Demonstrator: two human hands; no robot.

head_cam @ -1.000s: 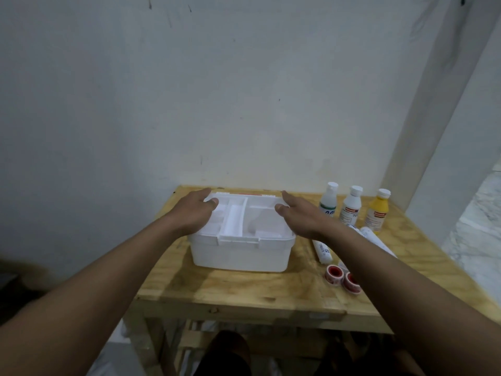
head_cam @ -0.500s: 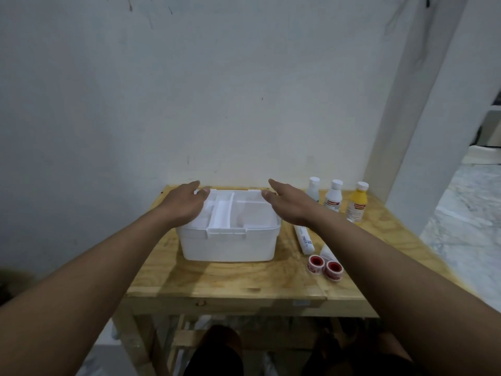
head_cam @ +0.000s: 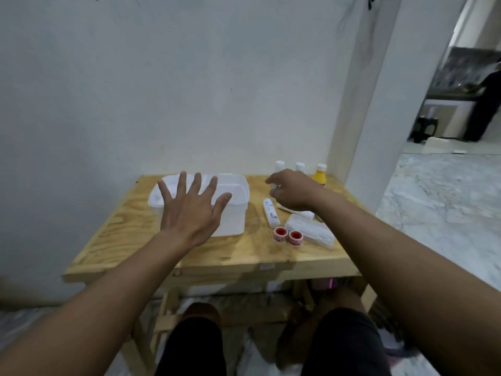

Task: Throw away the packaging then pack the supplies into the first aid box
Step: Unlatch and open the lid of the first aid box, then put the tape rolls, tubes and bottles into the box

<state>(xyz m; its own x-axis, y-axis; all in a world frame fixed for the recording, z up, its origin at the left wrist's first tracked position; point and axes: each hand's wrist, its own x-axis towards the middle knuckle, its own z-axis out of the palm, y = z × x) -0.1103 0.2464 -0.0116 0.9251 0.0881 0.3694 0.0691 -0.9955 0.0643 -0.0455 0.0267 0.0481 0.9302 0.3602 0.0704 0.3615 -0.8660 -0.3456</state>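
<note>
The white first aid box [head_cam: 235, 210] stands open on the wooden table [head_cam: 130, 234], left of centre. My left hand [head_cam: 189, 210] hovers over its near side, fingers spread wide, holding nothing. My right hand [head_cam: 294, 191] floats to the right of the box, in front of two white bottles [head_cam: 280, 165] and a yellow bottle [head_cam: 320, 176]; its fingers are loosely curled with nothing in them. Below it lie a white tube [head_cam: 271, 213], two red tape rolls [head_cam: 287, 236] and a flat white plastic case [head_cam: 310, 232].
The table stands against a white wall, with a pillar [head_cam: 360, 104] at its back right corner. To the right is marble floor [head_cam: 439, 199] and a doorway where a person [head_cam: 485, 104] stands far off. My knees are under the table's front edge.
Both hands have come off the box's rim. My left hand lifted and spread its fingers; my right hand moved right toward the bottles. The view swung right.
</note>
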